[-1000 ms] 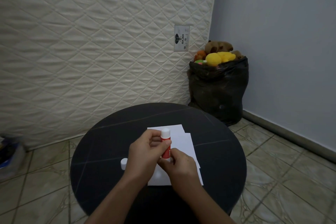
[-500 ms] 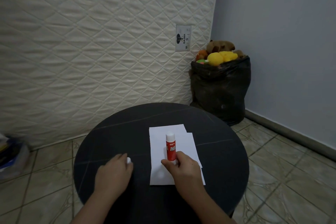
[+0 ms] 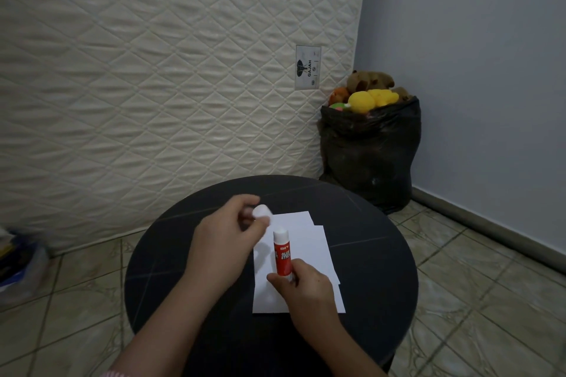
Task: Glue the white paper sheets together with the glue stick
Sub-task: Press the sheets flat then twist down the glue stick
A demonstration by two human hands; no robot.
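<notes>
On the round black desk (image 3: 367,254), the right hand (image 3: 301,283) has its grip clenched round the upright red glue stick (image 3: 282,255) standing on the white paper sheets (image 3: 309,254). At ten o'clock, the left hand (image 3: 226,242) pinches its white cap (image 3: 262,212).

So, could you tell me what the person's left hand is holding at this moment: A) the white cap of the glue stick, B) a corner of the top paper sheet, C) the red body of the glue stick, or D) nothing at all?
A: the left hand pinches the white cap above the paper sheets, while the right hand holds the red glue stick upright by its base.
</notes>
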